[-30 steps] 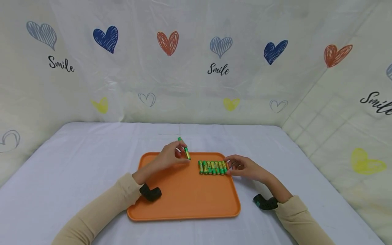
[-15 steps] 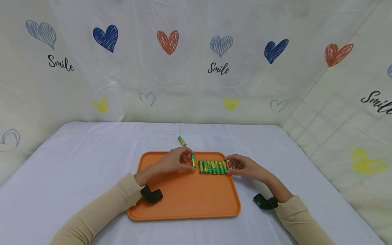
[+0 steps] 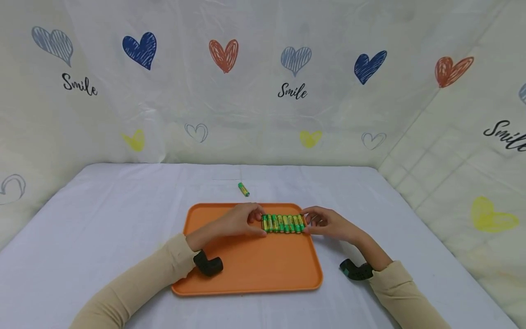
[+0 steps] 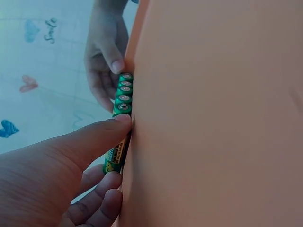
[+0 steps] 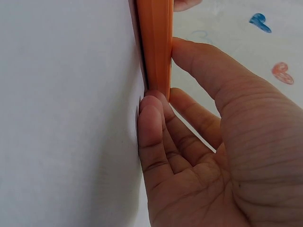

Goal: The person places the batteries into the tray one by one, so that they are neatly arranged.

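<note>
On the orange tray (image 3: pixel 246 269), several green-and-yellow batteries (image 3: pixel 285 224) lie side by side in a row at the far right. My left hand (image 3: pixel 240 221) pinches the leftmost battery (image 4: pixel 113 158) between thumb and fingers, against the row's left end. At the other end my right hand (image 3: pixel 333 226) holds the last battery, thumb near and index finger far. The right wrist view shows its other fingers (image 5: pixel 151 127) curled against the tray's outer side, with the batteries hidden. One loose battery (image 3: pixel 244 189) lies on the white cloth beyond the tray.
A white cloth (image 3: pixel 123 196) covers the table under the tray. Behind it hangs a pale sheet (image 3: pixel 255 105) printed with hearts and "Smile". Black devices sit at both wrists, the left one (image 3: pixel 208 265) above the tray.
My left hand has carried a battery rightward and toward me, from above the tray's far edge down to the row's left end. The right hand stays in place.
</note>
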{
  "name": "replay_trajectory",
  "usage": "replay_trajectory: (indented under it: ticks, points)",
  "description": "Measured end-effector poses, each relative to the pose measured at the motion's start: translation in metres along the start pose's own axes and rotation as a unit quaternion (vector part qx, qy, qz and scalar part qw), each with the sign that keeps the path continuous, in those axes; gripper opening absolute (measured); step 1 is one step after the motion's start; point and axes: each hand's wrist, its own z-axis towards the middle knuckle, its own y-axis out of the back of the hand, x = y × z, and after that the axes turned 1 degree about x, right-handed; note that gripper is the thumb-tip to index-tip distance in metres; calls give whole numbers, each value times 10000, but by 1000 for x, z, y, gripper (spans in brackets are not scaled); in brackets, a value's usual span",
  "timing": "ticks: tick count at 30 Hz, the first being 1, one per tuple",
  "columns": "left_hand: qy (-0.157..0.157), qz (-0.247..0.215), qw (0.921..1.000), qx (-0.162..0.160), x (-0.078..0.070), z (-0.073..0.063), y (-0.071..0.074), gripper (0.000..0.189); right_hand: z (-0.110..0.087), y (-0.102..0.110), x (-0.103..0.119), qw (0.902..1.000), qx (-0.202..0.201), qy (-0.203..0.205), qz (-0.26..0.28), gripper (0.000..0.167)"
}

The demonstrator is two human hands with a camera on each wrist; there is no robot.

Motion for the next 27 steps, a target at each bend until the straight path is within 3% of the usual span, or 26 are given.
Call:
replay_trajectory:
  ticks: [8,18,23,27]
  points:
    - [-120,142,9998,-19,-3,0,1,47,0,1,1,9999,-27,-97,11,46]
    - [-233,-5,9997,2,2,-2,3,49,0,0,3,9999,-6,-101,37,46]
    - [-33,-328,9995,-38,2,-2,5,42,-1,0,5,9999,-15,-129,44,46]
    - [1,-373,9989,-279,4,-1,7,37,-1,0,6,9999,-8,-116,57,46]
